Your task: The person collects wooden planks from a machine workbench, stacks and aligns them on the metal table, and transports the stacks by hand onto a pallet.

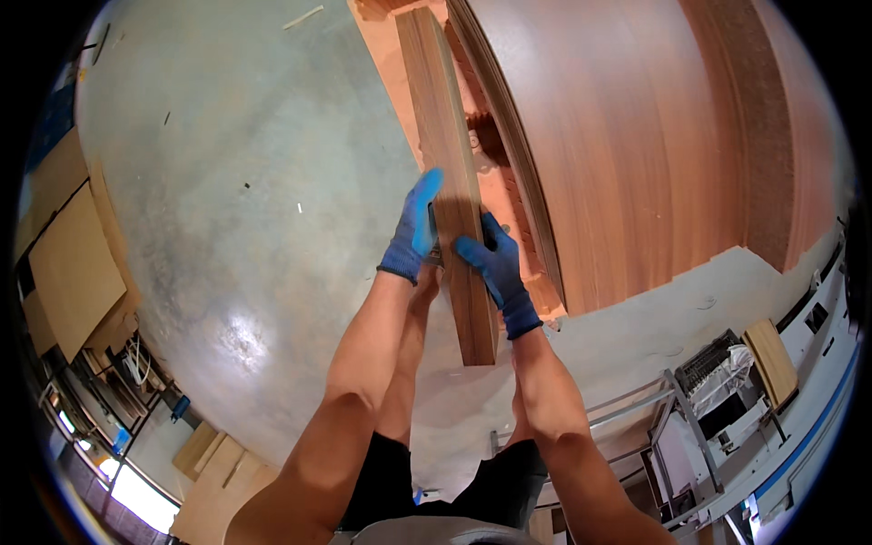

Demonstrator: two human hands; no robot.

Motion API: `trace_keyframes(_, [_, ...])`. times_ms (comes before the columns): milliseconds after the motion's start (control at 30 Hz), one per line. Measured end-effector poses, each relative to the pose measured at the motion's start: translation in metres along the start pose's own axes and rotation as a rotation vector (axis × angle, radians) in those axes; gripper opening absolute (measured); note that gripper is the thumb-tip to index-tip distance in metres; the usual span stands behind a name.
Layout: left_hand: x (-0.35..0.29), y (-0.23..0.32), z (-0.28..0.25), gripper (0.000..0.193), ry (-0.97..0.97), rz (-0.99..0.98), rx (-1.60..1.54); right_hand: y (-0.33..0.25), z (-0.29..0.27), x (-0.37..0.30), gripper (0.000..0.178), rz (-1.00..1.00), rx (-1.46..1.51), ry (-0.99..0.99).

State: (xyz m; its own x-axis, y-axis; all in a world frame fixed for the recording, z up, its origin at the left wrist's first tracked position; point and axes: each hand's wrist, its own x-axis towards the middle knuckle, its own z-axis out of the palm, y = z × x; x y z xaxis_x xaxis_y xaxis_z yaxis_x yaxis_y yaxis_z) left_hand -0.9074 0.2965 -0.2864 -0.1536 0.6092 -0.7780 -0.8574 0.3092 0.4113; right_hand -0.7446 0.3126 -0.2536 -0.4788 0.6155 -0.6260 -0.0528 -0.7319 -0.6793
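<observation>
A long, narrow stack of brown wood-grain boards [436, 118] runs away from me, its near end sticking out past the orange pallet [540, 295]. My left hand [416, 227], in a blue work glove, is pressed along the left side of the boards, its fingers pointing forward and partly hidden. On the opposite side my right hand [500, 263], gloved the same way, grips the boards with the thumb over the top face and the fingers around the right edge. The boards lie between my two palms. Whether they rest fully on the pallet cannot be told.
Large stacked wood-grain panels [618, 154] stand on the pallet to the right. Light sheets [82, 272] lean at the far left. A metal frame [636, 400] and a grey-white machine [799, 454] with a blue stripe are at the lower right. Small scraps dot the concrete floor [245, 136].
</observation>
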Motion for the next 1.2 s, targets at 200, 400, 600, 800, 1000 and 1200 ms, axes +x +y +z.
trace_keyframes(200, [0.066, 0.005, -0.006, 0.062, -0.028, 0.031, 0.049, 0.001, -0.016, 0.059, 0.059, 0.085, -0.123, 0.013])
trace_keyframes(400, [0.095, 0.0, -0.008, 0.061, -0.03, 0.068, 0.025, 0.0, -0.03, 0.08, 0.064, -0.052, -0.004, -0.1])
trace_keyframes(600, [0.099, -0.005, 0.01, 0.057, -0.042, 0.172, 0.067, 0.01, -0.052, 0.087, 0.072, -0.048, 0.018, -0.115])
trace_keyframes(800, [0.103, -0.005, 0.018, 0.061, -0.067, 0.096, 0.05, -0.015, -0.047, 0.077, 0.077, 0.06, -0.063, 0.003])
trace_keyframes(1000, [0.119, -0.023, 0.012, 0.034, 0.012, 0.134, 0.127, -0.036, -0.028, 0.035, 0.07, -0.107, -0.209, 0.103])
trace_keyframes(1200, [0.133, -0.04, -0.011, 0.018, -0.02, 0.284, 0.263, -0.014, -0.02, -0.035, 0.05, -0.149, -0.83, 0.382])
